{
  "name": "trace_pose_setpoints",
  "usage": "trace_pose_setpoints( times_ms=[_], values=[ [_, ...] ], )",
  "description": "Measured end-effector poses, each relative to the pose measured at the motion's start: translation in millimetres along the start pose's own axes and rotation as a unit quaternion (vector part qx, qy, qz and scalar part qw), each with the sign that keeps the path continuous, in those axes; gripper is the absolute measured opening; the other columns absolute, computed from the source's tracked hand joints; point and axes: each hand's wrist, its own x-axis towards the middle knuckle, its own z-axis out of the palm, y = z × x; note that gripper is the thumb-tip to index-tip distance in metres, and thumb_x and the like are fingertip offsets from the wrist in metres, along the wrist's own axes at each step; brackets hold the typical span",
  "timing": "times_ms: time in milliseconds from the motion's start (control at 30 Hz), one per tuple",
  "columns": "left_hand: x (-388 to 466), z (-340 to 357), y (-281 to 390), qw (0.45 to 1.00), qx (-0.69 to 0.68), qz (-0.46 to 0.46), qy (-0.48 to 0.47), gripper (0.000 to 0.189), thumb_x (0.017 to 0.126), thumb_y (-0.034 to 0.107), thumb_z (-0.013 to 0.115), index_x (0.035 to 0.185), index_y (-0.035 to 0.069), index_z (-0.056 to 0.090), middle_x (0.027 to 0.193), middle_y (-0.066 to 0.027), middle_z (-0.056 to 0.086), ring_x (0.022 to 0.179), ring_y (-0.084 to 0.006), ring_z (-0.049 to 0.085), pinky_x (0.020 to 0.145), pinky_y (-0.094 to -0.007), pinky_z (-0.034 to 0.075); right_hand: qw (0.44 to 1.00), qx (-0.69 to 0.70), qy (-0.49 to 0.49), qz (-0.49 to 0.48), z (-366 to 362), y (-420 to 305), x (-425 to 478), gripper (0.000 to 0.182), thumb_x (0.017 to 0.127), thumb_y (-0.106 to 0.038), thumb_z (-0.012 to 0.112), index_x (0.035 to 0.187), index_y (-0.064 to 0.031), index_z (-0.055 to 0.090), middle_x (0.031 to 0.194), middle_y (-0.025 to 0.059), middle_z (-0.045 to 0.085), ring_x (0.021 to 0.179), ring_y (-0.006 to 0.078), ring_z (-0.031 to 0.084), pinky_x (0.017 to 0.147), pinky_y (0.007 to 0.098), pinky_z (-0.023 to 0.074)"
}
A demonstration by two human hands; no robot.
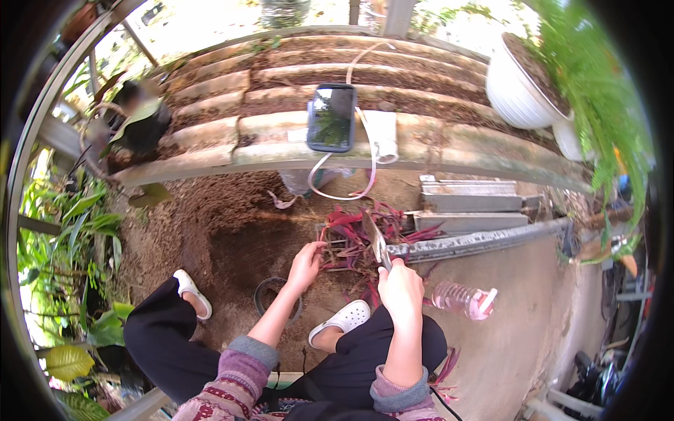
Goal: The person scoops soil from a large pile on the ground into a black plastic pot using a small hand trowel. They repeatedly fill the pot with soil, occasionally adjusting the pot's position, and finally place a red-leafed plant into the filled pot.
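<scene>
My right hand (401, 288) is closed around the handle of a garden trowel (375, 238), its blade tilted up and away from me over the plants. Beneath the blade lies a heap of purple-red leafy cuttings (350, 231) on a slatted crate or rack (337, 269). My left hand (306, 267) is at the left edge of that heap, fingertips against the leaves or the rack; whether they pinch anything is hidden. Partly behind my left forearm, a round black pot (258, 300) stands on the ground. Dark loose soil (237, 252) spreads beyond it.
A corrugated bench (205, 123) bears a phone (331, 118) with a pale cable and a white fern pot (518, 92). Metal channels (474, 202) and a long bar (484, 239) lie right of the cuttings. A pink clear bottle (458, 299) lies on the concrete.
</scene>
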Motion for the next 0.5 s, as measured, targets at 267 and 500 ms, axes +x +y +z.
trace_pose_setpoints(
  times_ms=[267,500],
  values=[
    [-10,-175,25,0.902,0.374,0.138,0.166,0.035,0.069,-0.004,0.049,0.099,0.01,0.061,0.095,-0.0102,0.06,0.083,-0.0271,0.058,0.073,-0.0375,0.047,0.993,0.016,-0.017,-0.115,-1,-70,-10,0.027,0.082,-0.023,0.055,0.086,0.0033,0.053,0.073,0.0218,0.062,0.074,0.0376,0.062,0.068,0.044,0.0494],
    [-59,-286,-55,0.948,-0.046,-0.106,0.296,0.074,0.075,-0.016,0.045,0.134,0.022,0.023,0.082,-0.0072,0.057,0.072,-0.0157,0.058,0.065,-0.0288,0.05,0.982,0.014,0.006,-0.189,9,-108,-32,0.027,0.08,-0.024,0.058,0.083,0.0025,0.054,0.073,0.0221,0.062,0.073,0.0374,0.062,0.067,0.0435,0.0495]
  ],
)
